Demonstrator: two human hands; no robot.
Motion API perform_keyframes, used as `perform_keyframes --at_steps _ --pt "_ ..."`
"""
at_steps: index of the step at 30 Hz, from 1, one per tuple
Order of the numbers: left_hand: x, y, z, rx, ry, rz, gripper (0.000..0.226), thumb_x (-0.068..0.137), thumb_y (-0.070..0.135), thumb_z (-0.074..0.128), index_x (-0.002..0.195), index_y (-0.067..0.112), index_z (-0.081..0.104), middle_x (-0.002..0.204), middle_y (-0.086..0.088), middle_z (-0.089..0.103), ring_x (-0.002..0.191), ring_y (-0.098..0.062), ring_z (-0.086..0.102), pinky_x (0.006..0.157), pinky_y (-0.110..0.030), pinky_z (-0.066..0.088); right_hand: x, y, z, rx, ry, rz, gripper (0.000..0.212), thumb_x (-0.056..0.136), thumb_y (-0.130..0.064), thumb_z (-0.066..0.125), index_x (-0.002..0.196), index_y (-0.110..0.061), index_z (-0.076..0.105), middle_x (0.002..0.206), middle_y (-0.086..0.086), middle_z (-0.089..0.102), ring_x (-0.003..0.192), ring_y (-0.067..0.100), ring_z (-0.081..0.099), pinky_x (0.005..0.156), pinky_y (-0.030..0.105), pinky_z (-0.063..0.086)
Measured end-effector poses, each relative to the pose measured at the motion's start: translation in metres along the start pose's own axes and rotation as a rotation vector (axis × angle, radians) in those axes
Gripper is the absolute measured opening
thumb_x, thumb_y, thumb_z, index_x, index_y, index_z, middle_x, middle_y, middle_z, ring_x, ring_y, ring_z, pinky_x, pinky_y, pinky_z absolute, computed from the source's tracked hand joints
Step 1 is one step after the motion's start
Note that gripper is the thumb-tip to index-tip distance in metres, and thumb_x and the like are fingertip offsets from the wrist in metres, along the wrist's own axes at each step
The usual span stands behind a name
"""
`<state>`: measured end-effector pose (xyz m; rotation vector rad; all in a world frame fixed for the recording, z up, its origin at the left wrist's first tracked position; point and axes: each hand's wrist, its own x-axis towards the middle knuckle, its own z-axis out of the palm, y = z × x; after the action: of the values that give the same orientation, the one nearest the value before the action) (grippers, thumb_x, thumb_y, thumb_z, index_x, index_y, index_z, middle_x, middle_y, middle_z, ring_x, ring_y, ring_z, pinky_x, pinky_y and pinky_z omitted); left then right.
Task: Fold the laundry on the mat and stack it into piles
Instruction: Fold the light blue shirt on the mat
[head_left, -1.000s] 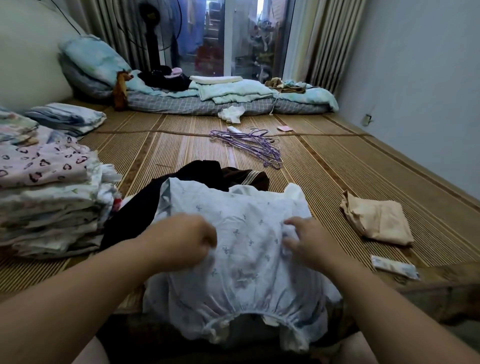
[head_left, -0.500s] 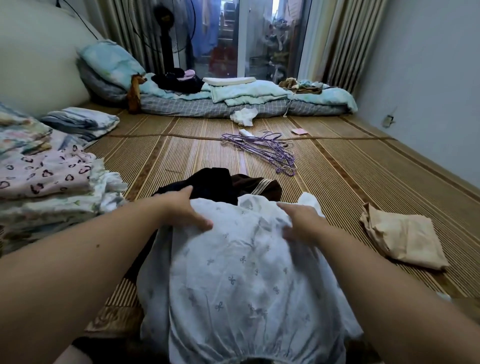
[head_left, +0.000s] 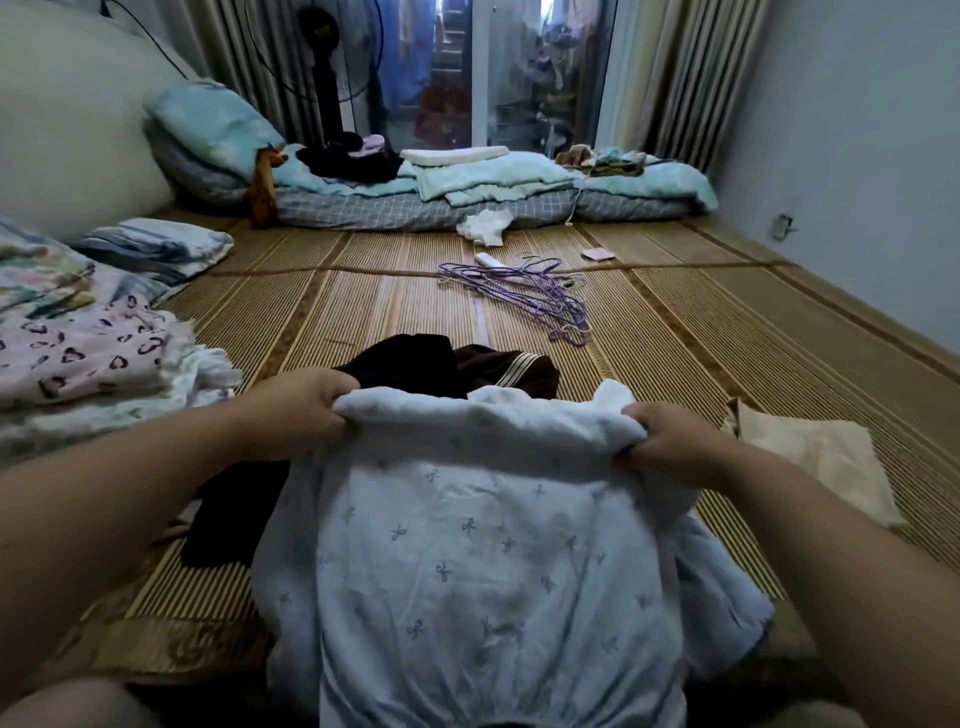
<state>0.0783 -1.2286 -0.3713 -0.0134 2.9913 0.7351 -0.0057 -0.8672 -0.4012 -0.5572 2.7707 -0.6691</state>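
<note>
At the near edge of the mat, a pale blue garment printed with small bows lies spread towards the person. Its nearest hem runs out of the bottom of the view, so its full shape cannot be made out. Its far edge is lifted and rolled over. The left hand grips that rolled edge at its left end and the right hand grips it at the right end. Both have fingers curled tight into the cloth, with the fingertips buried in the fold.

Under and behind the blue garment lies a heap of dark clothing, mostly covered. A brown piece with pale stripes shows at its far side. Just right of the right hand a beige cloth lies flat on the mat, its near corner hidden by the forearm.

Along the mat's left edge sits a stack of folded laundry topped with a heart-print piece, cut off by the side of the view. Beyond it is a smaller striped folded pile.

Mid-mat lies a tangle of purple hangers. At the far edge are a crumpled white cloth and bedding with a pillow.
</note>
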Motion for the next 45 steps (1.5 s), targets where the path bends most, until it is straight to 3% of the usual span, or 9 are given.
perform_keyframes --at_steps 8,12,17,25,31,37,40,42,45 --pt "-0.009 0.044 -0.068 -0.965 -0.146 0.142 0.044 0.058 -0.001 0.073 0.100 0.013 0.069 0.088 -0.016 0.071 0.076 -0.028 0.070 0.063 -0.035 0.059 -0.012 -0.040 -0.105 0.220 0.127 -0.130 0.028 0.075 0.013 0.062 0.087 -0.012 0.063 0.087 0.008 0.065 0.081 0.018 0.058 0.072 0.034 0.048" --pt "0.016 0.046 -0.081 -0.903 0.054 0.060 0.035 0.083 -0.013 0.045 0.098 0.012 0.066 0.084 -0.016 0.069 0.067 -0.023 0.069 0.057 -0.031 0.058 0.040 -0.050 -0.126 0.178 0.112 -0.067 0.036 0.071 0.000 0.070 0.103 -0.014 0.067 0.103 0.012 0.070 0.092 0.025 0.064 0.083 0.038 0.053" --pt "0.064 0.017 -0.049 -0.716 0.214 -0.264 0.017 0.086 -0.007 0.058 0.085 0.009 0.054 0.074 -0.014 0.057 0.046 -0.017 0.056 0.036 -0.023 0.042 0.101 -0.055 -0.057 0.010 0.143 0.118 0.073 0.080 -0.014 0.074 0.144 -0.018 0.041 0.138 0.012 0.053 0.121 0.029 0.053 0.096 0.032 0.044" --pt "0.063 -0.002 0.009 -0.755 0.059 -0.468 0.020 0.085 0.018 0.072 0.103 0.014 0.063 0.092 -0.012 0.071 0.082 -0.029 0.069 0.066 -0.032 0.053 0.109 -0.050 0.085 -0.059 -0.221 0.132 0.062 0.094 -0.059 0.041 0.150 -0.034 0.031 0.161 0.012 0.015 0.146 0.032 0.021 0.118 0.043 0.020" --pt "0.028 -0.013 -0.001 -0.644 -0.210 -0.498 0.028 0.087 0.027 0.067 0.103 0.004 0.069 0.093 -0.013 0.075 0.089 -0.031 0.072 0.085 -0.038 0.055 0.064 -0.122 0.075 0.441 0.197 -0.025 0.040 0.094 -0.044 0.052 0.127 -0.022 0.062 0.128 0.001 0.062 0.119 0.020 0.056 0.096 0.028 0.042" --pt "0.008 0.015 -0.011 -0.789 -0.343 -0.320 0.017 0.088 -0.004 0.044 0.096 0.005 0.056 0.071 -0.012 0.056 0.058 -0.020 0.052 0.048 -0.023 0.045 0.021 -0.185 0.093 0.740 -0.148 -0.110 0.093 0.063 -0.065 0.075 0.141 -0.027 0.042 0.132 -0.006 0.057 0.119 0.013 0.056 0.103 0.034 0.045" --pt "0.017 0.053 -0.010 -0.947 -0.291 -0.242 0.021 0.089 -0.008 0.040 0.085 0.009 0.052 0.062 -0.007 0.056 0.049 -0.014 0.054 0.045 -0.022 0.046 0.031 -0.184 0.090 0.934 -0.114 -0.149 0.079 0.059 -0.028 0.083 0.130 -0.013 0.050 0.106 -0.002 0.070 0.095 0.009 0.067 0.083 0.025 0.055" --pt "0.025 0.076 -0.007 -0.946 -0.305 -0.163 0.020 0.092 -0.004 0.044 0.100 0.013 0.049 0.067 -0.004 0.054 0.044 -0.011 0.050 0.047 -0.022 0.045 0.032 -0.171 0.074 1.003 -0.032 -0.158 0.045 0.065 0.002 0.060 0.108 -0.008 0.060 0.085 0.004 0.068 0.078 0.013 0.065 0.066 0.023 0.053" --pt "0.035 0.108 -0.004 -1.014 -0.278 -0.084 0.027 0.093 0.001 0.045 0.109 0.022 0.051 0.075 -0.003 0.064 0.055 -0.013 0.058 0.062 -0.027 0.045 0.019 -0.134 0.038 1.158 0.015 -0.111 0.047 0.070 0.026 0.039 0.094 -0.006 0.063 0.084 0.015 0.066 0.071 0.022 0.064 0.060 0.027 0.053"
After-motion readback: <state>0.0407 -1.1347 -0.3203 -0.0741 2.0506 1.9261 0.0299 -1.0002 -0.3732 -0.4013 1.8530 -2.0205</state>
